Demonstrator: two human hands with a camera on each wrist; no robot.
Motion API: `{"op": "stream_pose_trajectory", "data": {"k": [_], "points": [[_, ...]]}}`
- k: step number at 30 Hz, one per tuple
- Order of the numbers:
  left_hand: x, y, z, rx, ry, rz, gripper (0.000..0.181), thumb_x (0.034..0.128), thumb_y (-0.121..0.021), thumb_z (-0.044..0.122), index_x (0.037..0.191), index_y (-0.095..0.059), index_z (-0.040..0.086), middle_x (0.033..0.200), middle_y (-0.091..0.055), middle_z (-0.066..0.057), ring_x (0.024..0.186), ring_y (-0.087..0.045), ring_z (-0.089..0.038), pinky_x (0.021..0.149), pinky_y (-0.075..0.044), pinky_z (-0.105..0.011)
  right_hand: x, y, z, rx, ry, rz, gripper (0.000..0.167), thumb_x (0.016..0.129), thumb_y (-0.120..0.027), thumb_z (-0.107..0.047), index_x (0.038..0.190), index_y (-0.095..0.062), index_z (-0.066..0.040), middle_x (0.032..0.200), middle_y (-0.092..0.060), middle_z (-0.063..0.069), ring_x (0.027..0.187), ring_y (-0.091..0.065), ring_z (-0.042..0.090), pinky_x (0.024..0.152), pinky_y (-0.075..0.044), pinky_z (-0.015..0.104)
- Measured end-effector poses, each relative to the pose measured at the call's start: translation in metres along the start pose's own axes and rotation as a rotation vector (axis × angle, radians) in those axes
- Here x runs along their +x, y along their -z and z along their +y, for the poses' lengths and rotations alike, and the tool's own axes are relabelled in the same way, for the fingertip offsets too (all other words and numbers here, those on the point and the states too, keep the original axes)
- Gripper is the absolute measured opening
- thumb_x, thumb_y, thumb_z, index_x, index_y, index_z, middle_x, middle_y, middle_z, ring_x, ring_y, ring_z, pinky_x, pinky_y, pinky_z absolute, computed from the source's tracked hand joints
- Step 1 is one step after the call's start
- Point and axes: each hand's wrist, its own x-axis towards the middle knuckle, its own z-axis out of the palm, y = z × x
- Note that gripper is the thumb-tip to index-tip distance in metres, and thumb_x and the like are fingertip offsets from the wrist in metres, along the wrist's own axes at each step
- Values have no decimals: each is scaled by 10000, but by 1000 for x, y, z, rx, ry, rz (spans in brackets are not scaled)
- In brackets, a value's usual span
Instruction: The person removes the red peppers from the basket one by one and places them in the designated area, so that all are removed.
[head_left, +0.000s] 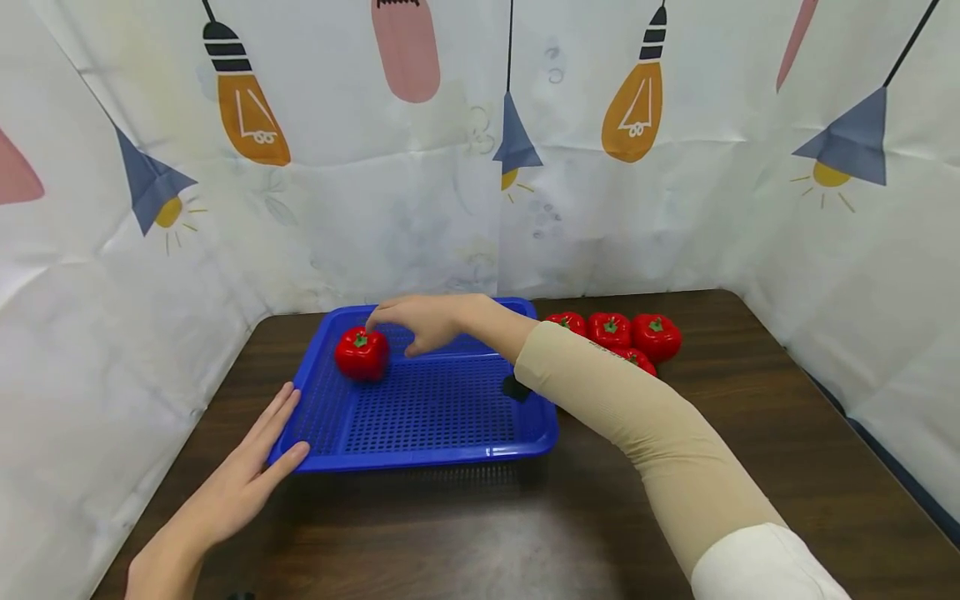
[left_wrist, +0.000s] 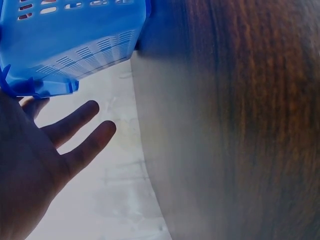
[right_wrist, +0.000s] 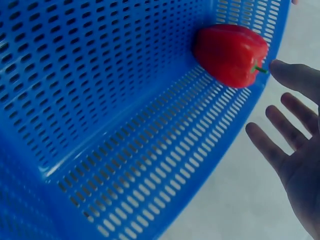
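Note:
A blue perforated plastic basket (head_left: 442,412) sits on the dark table. One red bell pepper (head_left: 362,356) with a green stem lies inside, at its left end. My left hand (head_left: 243,475) rests along the basket's left edge, thumb and fingers extended; in the left wrist view the hand (left_wrist: 35,165) is beside the basket's outer wall (left_wrist: 65,37). Over the basket, just right of the pepper, my right hand (head_left: 423,321) has loosely bent fingers and holds nothing. From the right wrist view, the fingers (right_wrist: 287,137) are spread apart near the pepper (right_wrist: 230,55).
Several more red bell peppers (head_left: 656,337) are grouped to the right of the basket, partly hidden behind my right sleeve (head_left: 637,417). A pale curtain (head_left: 375,217) with printed lamps surrounds the wood-grain table (head_left: 480,533) at the back and sides.

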Motion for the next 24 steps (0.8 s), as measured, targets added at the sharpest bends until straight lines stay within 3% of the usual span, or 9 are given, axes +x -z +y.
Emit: {"op": "stream_pose_trajectory", "data": {"k": [5,11,19,24], "points": [[-1,1,0,-3,-1,-6,711,1081,-534,190,1666,-130,178,1722,-23,-9,1519,0,-8,1053,-47,-56,14,-3,-2,-17,-7,-24,641,947,-730,-88,1528,-463,-115,1568,-412,16,1469,-320,153,1153,-255,238],[-1,1,1,-9,10,-13,702,1088,-524,201,1667,-128,180,1721,-22,-10,1515,1,-5,1061,-42,-73,31,-10,-1,8,-27,-42,674,939,-729,-76,1545,-440,-124,1668,-271,67,1525,-218,162,1161,-213,214],[-1,-2,1,-16,11,-17,702,1091,-514,200,1668,-114,187,1722,-12,-11,1517,11,-11,1071,-38,-83,49,-21,2,47,-63,-37,687,967,-708,-94,1574,-396,-177,1671,-255,21,1526,-196,161,1158,-263,257],[-1,-1,0,-16,9,-15,700,1090,-516,196,1667,-119,187,1721,-16,-9,1521,4,-22,1074,-45,-86,56,-22,-2,32,-66,-70,703,977,-698,-105,1590,-376,-229,1708,-141,10,1550,-114,197,1152,-289,281]]}}
